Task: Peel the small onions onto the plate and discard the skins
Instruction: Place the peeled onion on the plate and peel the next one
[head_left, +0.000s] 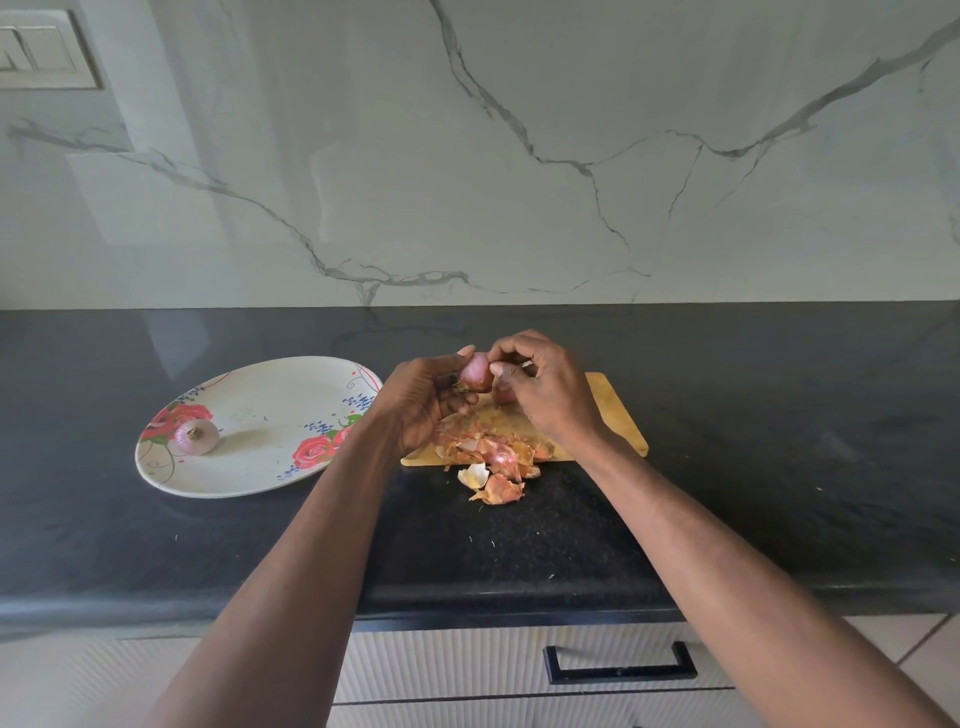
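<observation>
My left hand (423, 397) grips a small pinkish onion (475, 371) above the wooden cutting board (618, 415). My right hand (540, 387) meets it from the right, thumb and fingertips pinching at the onion's top edge. One peeled onion (196, 436) lies on the left part of the floral oval plate (291, 389). A heap of orange-brown onion skins (493, 460) covers the board's front edge and spills onto the black counter. Something onion-coloured (503, 392) shows just under my right hand; I cannot tell what it is.
The black stone counter (779, 441) runs the full width, with a marble-look wall behind. A drawer with a black handle (621, 665) sits below the counter's front edge. A switch plate (41, 52) is on the wall at top left.
</observation>
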